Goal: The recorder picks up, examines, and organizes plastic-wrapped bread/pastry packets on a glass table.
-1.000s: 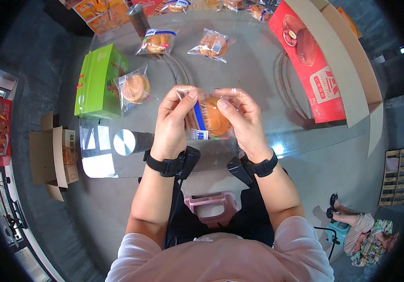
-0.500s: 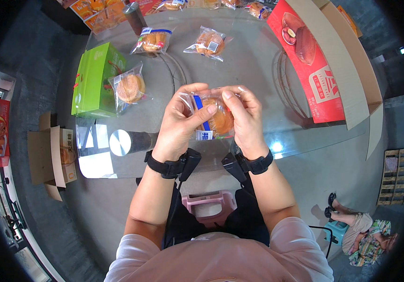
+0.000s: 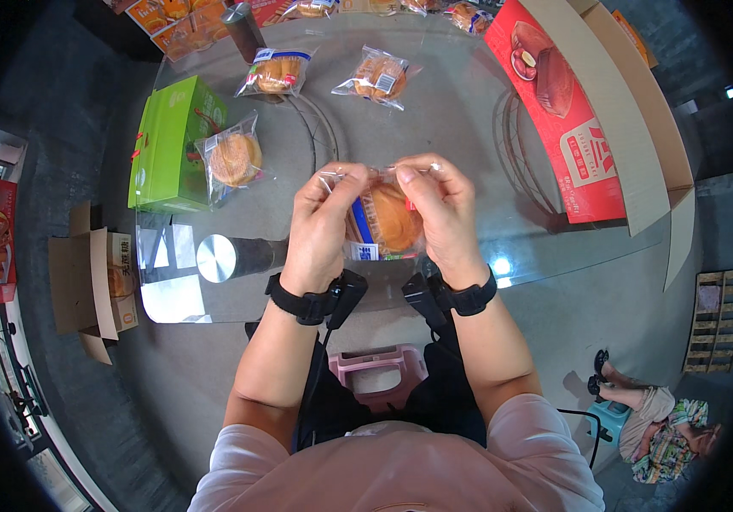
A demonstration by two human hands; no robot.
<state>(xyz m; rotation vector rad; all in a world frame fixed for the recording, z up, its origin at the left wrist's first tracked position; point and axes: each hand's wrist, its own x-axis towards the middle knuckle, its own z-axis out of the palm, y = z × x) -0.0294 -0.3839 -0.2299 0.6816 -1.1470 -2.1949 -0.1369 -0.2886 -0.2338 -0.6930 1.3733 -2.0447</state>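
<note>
Between my two hands hangs a bread bun in a clear plastic bag [image 3: 394, 224] with a blue band. My left hand [image 3: 322, 224] pinches the bag's upper left edge between thumb and fingers. Its upper right edge is gripped by my right hand [image 3: 445, 213], the thumb lying on top. The bun sits in the lower part of the bag, above the near side of the glass table [image 3: 434, 111]. Another bagged bun [image 3: 236, 160] leans by a green box [image 3: 170, 145] at the left. Two more, a bagged bun [image 3: 278, 72] and a bagged bun [image 3: 381, 77], lie farther back.
A large open carton with a red printed side [image 3: 567, 128] stands on the right. A metal cylinder [image 3: 218, 258] is at the left front, and another cylinder [image 3: 243, 30] at the back. A pink stool [image 3: 379, 375] is below; a person [image 3: 639, 410] sits at lower right.
My left thumb has moved up from the bag's front to its top edge, beside the right hand's grip. The bun now hangs slightly lower and shows more.
</note>
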